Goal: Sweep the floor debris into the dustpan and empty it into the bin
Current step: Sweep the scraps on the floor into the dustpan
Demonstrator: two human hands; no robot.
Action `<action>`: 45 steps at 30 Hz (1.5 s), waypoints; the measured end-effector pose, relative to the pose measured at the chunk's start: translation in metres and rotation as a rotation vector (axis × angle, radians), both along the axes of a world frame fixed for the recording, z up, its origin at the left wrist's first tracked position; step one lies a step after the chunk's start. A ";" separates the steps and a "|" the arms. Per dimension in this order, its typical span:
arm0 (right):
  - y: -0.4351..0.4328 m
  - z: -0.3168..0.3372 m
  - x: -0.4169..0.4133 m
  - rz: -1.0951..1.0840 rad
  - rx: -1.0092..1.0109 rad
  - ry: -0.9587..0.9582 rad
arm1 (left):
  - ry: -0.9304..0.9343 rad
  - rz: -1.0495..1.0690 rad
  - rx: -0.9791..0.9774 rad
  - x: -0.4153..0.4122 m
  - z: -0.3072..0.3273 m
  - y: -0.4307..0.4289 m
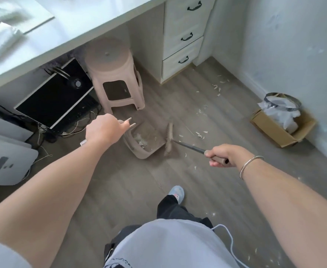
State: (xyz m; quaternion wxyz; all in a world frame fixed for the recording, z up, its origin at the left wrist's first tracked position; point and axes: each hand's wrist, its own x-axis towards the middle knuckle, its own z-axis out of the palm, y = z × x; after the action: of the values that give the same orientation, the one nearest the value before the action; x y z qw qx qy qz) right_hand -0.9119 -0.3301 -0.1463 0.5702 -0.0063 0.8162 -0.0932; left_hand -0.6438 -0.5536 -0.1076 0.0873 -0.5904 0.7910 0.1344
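Debris [200, 134], pale curled flakes, lies scattered over the grey wood-grain floor [139, 180] just right of the broom head. More is strewn near the foot of the drawer unit [182, 60] and along the right-hand skirting, and a small heap sits inside the dustpan [151, 132]. Your left hand [104, 130] grips the top of the dustpan's upright handle, fingers curled round it and mostly hidden behind the knuckles, with the handle's forked tip poking out past them. Your right hand [221, 154] has all its fingers wrapped round the brown grip of the broom [169, 139]. The broom's dark metal shaft runs down to a flat, bristly head, blurred, right at the pan's open lip. The pan is taupe plastic, scoop-shaped with raised side walls, and rests on the floor just in front of a round-topped plastic stool [114, 74] of the same colour. To your left the room is tight: a black flat monitor [52, 95] leans under the white desk edge [81, 26] among loose cables, with a white vented appliance [2, 159] near your forearm. To your right the boards lie open as far as the bin [283, 105]. The bin is round and metal-rimmed with a crumpled white liner, and it stands in an open cardboard box [271, 130] against the wall, well apart from the pan.
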 end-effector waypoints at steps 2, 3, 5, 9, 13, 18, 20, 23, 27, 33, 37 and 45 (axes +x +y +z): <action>-0.001 -0.008 -0.010 0.036 0.077 -0.045 | -0.029 -0.005 -0.002 -0.019 -0.004 -0.004; -0.001 -0.010 -0.013 0.049 0.100 -0.047 | -0.043 -0.015 -0.002 -0.026 -0.005 -0.006; -0.002 -0.016 -0.020 0.066 0.119 -0.020 | -0.075 -0.050 -0.002 -0.042 -0.008 -0.009; -0.005 -0.020 -0.033 -0.012 0.107 -0.013 | -0.059 -0.051 0.013 -0.058 -0.008 -0.019; 0.001 -0.021 -0.048 -0.083 0.121 -0.011 | -0.003 -0.055 0.025 -0.071 -0.010 -0.033; 0.026 -0.016 -0.051 -0.178 0.192 -0.011 | 0.018 -0.137 0.036 -0.097 -0.015 -0.055; 0.032 -0.015 -0.047 -0.210 0.209 0.009 | 0.014 -0.182 0.037 -0.105 -0.016 -0.062; 0.026 -0.008 -0.041 -0.276 0.206 0.042 | 0.049 -0.247 0.036 -0.114 -0.012 -0.076; 0.017 0.000 -0.038 -0.379 0.176 0.067 | 0.087 -0.321 0.042 -0.126 -0.008 -0.098; 0.034 0.013 -0.034 -0.518 0.206 0.143 | 0.048 -0.515 0.049 -0.155 -0.010 -0.118; 0.055 0.006 -0.025 -0.543 0.255 0.266 | 0.010 -0.637 0.043 -0.178 -0.014 -0.110; 0.073 -0.025 0.003 -0.573 0.329 0.265 | -0.026 -0.682 0.066 -0.195 -0.032 -0.093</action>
State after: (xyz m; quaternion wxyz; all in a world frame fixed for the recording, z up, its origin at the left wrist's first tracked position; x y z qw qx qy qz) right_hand -0.9093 -0.2573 -0.1715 0.4036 0.3027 0.8557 -0.1151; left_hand -0.8392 -0.6468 -0.1399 0.1563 -0.2904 0.9370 0.1153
